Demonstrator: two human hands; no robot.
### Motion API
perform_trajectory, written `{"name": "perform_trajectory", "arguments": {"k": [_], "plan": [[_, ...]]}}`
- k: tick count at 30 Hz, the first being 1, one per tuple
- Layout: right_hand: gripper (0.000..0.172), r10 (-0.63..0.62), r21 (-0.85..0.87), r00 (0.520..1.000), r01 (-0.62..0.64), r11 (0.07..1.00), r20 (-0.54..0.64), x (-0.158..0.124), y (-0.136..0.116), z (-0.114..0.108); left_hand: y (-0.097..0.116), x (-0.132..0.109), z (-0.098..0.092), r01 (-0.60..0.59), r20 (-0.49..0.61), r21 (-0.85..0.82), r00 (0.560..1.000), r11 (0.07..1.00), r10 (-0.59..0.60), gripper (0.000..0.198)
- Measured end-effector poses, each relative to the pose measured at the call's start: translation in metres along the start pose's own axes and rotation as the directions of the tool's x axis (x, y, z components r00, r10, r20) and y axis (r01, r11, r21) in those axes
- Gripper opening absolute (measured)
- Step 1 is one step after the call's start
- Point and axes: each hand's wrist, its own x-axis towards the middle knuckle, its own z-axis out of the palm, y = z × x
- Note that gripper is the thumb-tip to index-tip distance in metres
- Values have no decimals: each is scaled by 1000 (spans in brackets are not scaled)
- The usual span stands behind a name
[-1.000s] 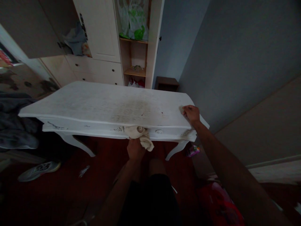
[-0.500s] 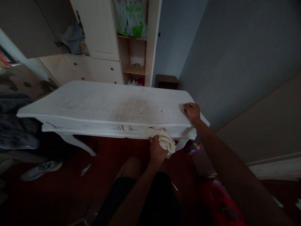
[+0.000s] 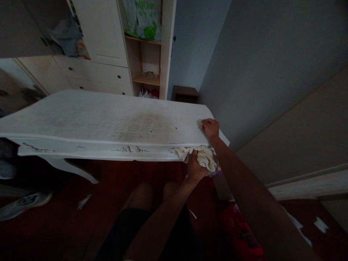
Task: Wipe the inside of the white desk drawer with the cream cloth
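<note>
A cream cloth [image 3: 207,158] is bunched against the front edge of a white table [image 3: 89,116], near its right end. My left hand [image 3: 196,167] is closed on this cloth, pressing it to the drawer front below the tabletop. On the top, by the right corner, rests my right hand [image 3: 210,127], curled into a loose fist with nothing visible in it. Dark smudges cover the middle of the tabletop, with two small black specks. Carved ornaments [image 3: 129,149] show on the front.
Behind the table stand a white cabinet [image 3: 108,56] with plastic bags [image 3: 146,21] on a shelf and a small brown box [image 3: 185,95]. A grey wall is at the right. On the red floor lie a shoe [image 3: 27,203] and a red bag [image 3: 240,232].
My left hand and the cloth have slid right along the table's front edge. The view has shifted right; my right hand remains in a fist on the tabletop.
</note>
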Motion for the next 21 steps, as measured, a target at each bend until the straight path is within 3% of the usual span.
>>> {"name": "perform_trajectory", "arguments": {"k": [3,8,14,21], "plan": [[20,2,-13,1000,-2,1000,-5,1,1,1,4,-1,8,-97,101,271,992,958,72,69],[20,-14,17,1000,15,1000,-15,2,5,2,11,-4,12,-136,171,603,984,786,39,59],[20,5,16,1000,-5,1000,-17,4,7,2,11,1,-1,-268,322,720,946,640,35,43],[19,12,10,1000,-12,1000,-17,3,5,1,-17,-11,-27,-197,281,767,959,611,-44,44]]}}
